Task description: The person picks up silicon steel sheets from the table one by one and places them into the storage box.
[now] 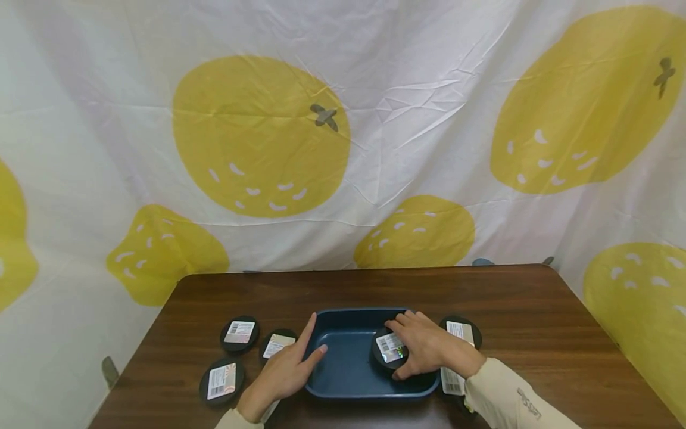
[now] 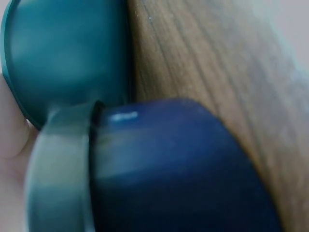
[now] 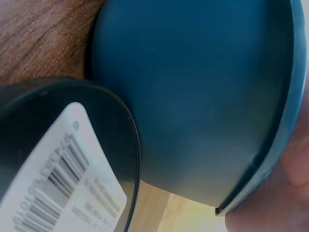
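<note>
Brown wooden table [image 1: 514,310], fruit-print cloth [image 1: 407,155] behind. Right hand [image 1: 423,344] grasping black round container [image 1: 387,348], blue tray [image 1: 343,363] below it. Left hand [image 1: 286,370] straight-fingered at tray edge: best bracing there, container kept level. Other containers [image 1: 222,382] beside left wrist.
</note>
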The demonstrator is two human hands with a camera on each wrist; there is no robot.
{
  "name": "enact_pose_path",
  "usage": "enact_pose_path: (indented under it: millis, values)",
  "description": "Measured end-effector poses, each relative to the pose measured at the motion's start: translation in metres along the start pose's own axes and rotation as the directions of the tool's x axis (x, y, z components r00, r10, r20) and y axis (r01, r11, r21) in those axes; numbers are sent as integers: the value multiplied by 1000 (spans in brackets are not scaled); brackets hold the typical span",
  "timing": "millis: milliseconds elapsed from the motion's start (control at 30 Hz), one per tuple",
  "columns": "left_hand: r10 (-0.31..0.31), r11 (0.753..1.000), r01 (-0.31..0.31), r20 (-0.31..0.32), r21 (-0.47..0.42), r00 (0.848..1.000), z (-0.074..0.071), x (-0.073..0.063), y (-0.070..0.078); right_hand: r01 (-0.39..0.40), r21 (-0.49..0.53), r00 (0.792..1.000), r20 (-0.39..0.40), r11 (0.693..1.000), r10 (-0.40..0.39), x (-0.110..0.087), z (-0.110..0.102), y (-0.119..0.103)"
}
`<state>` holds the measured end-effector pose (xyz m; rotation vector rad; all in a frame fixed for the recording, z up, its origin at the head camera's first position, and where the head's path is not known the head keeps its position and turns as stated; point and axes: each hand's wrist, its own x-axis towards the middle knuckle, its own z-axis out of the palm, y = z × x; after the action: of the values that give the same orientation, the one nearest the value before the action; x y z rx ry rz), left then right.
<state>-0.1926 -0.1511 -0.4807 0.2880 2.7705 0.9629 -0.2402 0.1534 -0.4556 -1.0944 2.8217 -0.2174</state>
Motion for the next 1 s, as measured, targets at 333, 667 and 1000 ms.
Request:
enact_pose_path:
  millis: [333, 667, 1000]
  values:
    - [8, 1000, -8, -11, 8, 1000, 2, 0, -2, 1, 8, 1000, -7, 1000, -1, 0, 2, 1]
    - [30, 999, -30, -31, 13, 999, 3, 1, -3, -4, 25, 1000, 4, 1000, 4, -2, 1, 2]
    - [30, 999, -29, -37, 16, 999, 3, 1, -3, 10, 56, 1000, -1, 998, -10, -5, -1, 1]
